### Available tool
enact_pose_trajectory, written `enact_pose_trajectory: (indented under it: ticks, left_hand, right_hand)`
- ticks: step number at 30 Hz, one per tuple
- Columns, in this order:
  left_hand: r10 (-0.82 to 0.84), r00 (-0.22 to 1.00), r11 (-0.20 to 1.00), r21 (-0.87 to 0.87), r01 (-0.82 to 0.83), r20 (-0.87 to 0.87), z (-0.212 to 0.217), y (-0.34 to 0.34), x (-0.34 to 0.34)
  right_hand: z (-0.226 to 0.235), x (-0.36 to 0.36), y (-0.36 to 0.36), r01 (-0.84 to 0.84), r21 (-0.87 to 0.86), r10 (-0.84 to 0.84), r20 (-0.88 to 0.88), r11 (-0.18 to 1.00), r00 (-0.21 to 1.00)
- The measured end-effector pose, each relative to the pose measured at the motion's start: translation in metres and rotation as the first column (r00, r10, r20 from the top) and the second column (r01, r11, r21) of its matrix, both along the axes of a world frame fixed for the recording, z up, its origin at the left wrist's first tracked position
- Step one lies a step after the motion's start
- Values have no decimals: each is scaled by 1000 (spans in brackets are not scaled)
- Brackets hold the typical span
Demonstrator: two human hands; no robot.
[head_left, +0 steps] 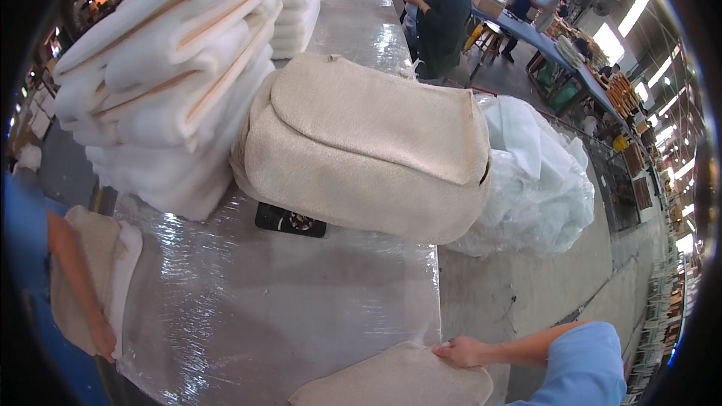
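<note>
1. Right hand (460,351) comes in from lower right, blue sleeve; fingers curled closed on the edge of a beige woven-fabric cushion cover (398,380) lying at the near edge of the tabletop (263,301).
2. That cover: flat, pale tan, fine textured weave, rounded corner under the fingers, bottom part cut off by the frame.
3. Left hand (101,338) at lower left, off the tabletop's left edge, arm hanging down; it presses against a second beige cover with white foam padding (94,274). Fingers mostly hidden, so can't tell if it grips or just rests there.
4. Tabletop is wrapped in shiny clear plastic film, wrinkled, w/ glare.
5. Mid tabletop: stack of large beige fabric cushions (368,150), top one overlapping like a flap, same weave as the held cover.
6. Just under the stack's near edge: small black flat object (289,220), partly covered.
7. Left of the stack, touching it: tall pile of white folded foam pads (173,68) w/ tan strips between layers.
8. Right of the stack: crumpled clear plastic bag (538,173).
9. Far end: a person in a dark top (442,15) standing by the tabletop.
</note>
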State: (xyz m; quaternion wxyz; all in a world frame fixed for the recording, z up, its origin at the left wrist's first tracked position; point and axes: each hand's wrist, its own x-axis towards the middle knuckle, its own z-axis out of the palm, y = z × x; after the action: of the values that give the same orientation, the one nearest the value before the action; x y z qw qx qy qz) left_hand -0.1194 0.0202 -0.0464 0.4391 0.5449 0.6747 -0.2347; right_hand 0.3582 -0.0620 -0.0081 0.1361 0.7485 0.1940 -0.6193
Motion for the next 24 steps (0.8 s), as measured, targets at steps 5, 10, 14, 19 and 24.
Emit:
enact_pose_trajectory:
  ticks: [5, 10, 14, 19, 24]
  left_hand:
    - [-83, 996, 993, -83, 80, -28, -8, 8, -5]
    - [-28, 999, 998, -51, 30, 28, -3, 16, 8]
    - [22, 999, 1000, 4, -22, 46, 1, 8, 9]
    - [29, 998, 998, 45, -31, 48, 14, -1, 15]
    - [46, 997, 997, 67, -49, 55, 37, -3, 25]
  right_hand:
    - [2, 5, -15, 98, 123, -99, 0, 988, 995]
    - [32, 8, -26, 329, 136, -319, -91, 935, 943]
    - [83, 7, -42, 127, 191, -83, -226, 973, 971]
    - [48, -7, -36, -69, 71, 72, -29, 995, 997]
    - [26, 0, -8, -71, 98, 78, -71, 993, 994]
